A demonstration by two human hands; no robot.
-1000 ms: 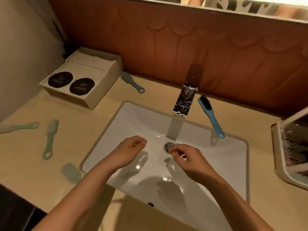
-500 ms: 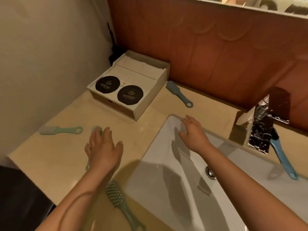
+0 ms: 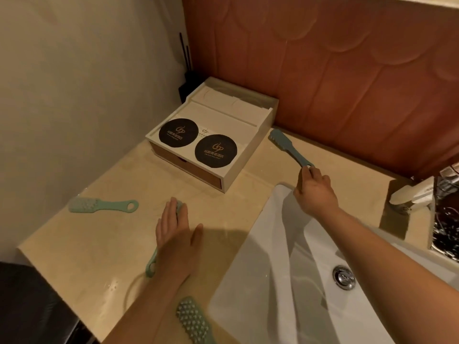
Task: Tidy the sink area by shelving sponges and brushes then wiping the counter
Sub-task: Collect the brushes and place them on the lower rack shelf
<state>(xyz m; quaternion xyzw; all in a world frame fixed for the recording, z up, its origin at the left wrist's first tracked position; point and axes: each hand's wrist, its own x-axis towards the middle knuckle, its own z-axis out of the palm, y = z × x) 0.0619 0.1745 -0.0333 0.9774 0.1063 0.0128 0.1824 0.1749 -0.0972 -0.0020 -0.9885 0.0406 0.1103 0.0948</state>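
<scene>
My left hand (image 3: 175,238) lies flat with straight fingers on a pale green brush (image 3: 152,264) on the beige counter (image 3: 99,247); only the brush's head tip and handle end show. My right hand (image 3: 314,189) reaches past the sink corner and pinches the handle end of a teal brush (image 3: 285,145) lying by the red wall. Another pale green brush (image 3: 101,206) lies at the far left of the counter. A fourth green brush (image 3: 195,321) sits bristles up at the bottom edge.
A white box (image 3: 248,155) with two black round coasters stands at the back corner. The white sink (image 3: 285,281) with its drain (image 3: 344,278) fills the lower right. A chrome faucet (image 3: 444,219) is at the right edge. The counter drops off at the left.
My right hand has moved from the sink's rim to the teal brush's handle and taken hold of it. My left hand has settled flatter onto the green brush. The view has shifted left.
</scene>
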